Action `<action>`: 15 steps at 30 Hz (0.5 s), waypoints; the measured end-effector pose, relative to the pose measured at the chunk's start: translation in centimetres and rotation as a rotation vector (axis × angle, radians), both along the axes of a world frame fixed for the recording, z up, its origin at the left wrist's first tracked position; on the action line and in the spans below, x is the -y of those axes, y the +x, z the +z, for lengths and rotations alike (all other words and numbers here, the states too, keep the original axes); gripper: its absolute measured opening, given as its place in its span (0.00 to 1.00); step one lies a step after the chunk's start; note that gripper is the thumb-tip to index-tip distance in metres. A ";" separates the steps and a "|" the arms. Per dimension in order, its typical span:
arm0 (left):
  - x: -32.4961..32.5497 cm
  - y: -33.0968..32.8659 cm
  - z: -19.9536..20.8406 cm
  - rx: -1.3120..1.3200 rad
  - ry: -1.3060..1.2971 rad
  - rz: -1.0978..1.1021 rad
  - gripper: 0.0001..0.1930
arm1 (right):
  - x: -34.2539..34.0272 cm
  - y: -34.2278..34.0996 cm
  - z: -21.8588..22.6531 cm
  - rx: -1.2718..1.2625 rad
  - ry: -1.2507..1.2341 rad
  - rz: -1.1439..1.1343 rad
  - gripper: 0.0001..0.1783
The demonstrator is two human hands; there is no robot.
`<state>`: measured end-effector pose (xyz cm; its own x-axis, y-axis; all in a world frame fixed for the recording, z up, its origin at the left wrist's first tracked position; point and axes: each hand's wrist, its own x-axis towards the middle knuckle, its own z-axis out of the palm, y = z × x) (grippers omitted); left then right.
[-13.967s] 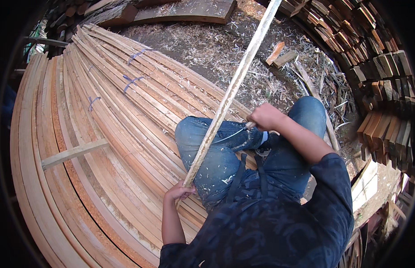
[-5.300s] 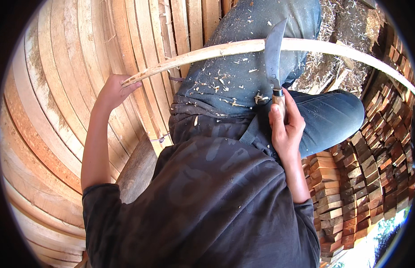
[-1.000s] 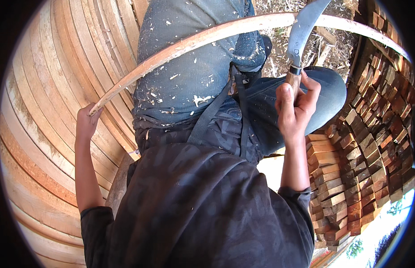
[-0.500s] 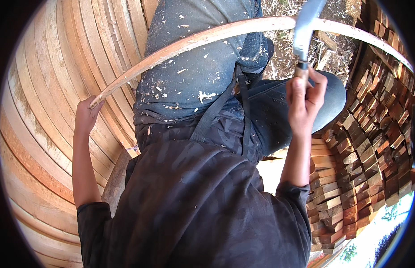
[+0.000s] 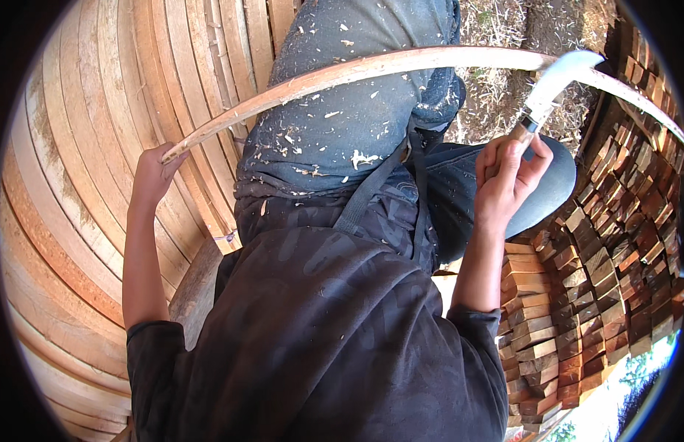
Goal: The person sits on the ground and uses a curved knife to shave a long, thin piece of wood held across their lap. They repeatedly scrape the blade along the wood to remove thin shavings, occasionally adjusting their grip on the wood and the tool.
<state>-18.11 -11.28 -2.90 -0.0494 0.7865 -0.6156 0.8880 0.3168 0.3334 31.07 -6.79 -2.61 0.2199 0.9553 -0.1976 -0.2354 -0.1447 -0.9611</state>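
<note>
My left hand (image 5: 159,171) is closed round the near end of a long, pale wooden strip (image 5: 342,71). The strip crosses over my thigh and runs on toward the right rim, looking bowed in this view. In my right hand (image 5: 506,177) is a billhook (image 5: 554,87) with a broad, hooked metal blade and a wooden handle. Its blade overlaps the far part of the strip; whether the two touch I cannot tell. Wood shavings (image 5: 363,158) are scattered over my blue trousers (image 5: 312,140).
Long planks (image 5: 99,140) lie side by side on the left. Stacked wooden blocks or board ends (image 5: 578,295) rise on the right. Shavings cover the ground (image 5: 497,96) beyond my legs. A rounded piece of wood (image 5: 198,283) lies by my left hip.
The billhook's blade has swung right and tilted, with my right hand a little lower. The strip's left end and my left hand have shifted slightly right and up; the strip's middle sits lower.
</note>
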 end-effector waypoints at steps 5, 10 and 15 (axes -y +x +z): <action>0.4 -0.2 0.4 -0.015 0.015 -0.022 0.16 | 0.8 -1.7 0.1 0.630 0.178 0.704 0.17; -0.1 0.6 0.4 0.005 0.004 0.004 0.16 | 1.7 -1.8 -0.1 0.479 -0.127 0.468 0.18; 0.1 0.6 1.3 -0.020 -0.079 0.046 0.16 | 0.7 -1.7 0.0 0.206 -0.095 0.164 0.19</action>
<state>-17.56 -11.37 -1.57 -0.0972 0.7321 -0.6743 0.8779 0.3822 0.2884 29.34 -7.47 -2.63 0.1088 0.9607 -0.2553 -0.0025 -0.2566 -0.9665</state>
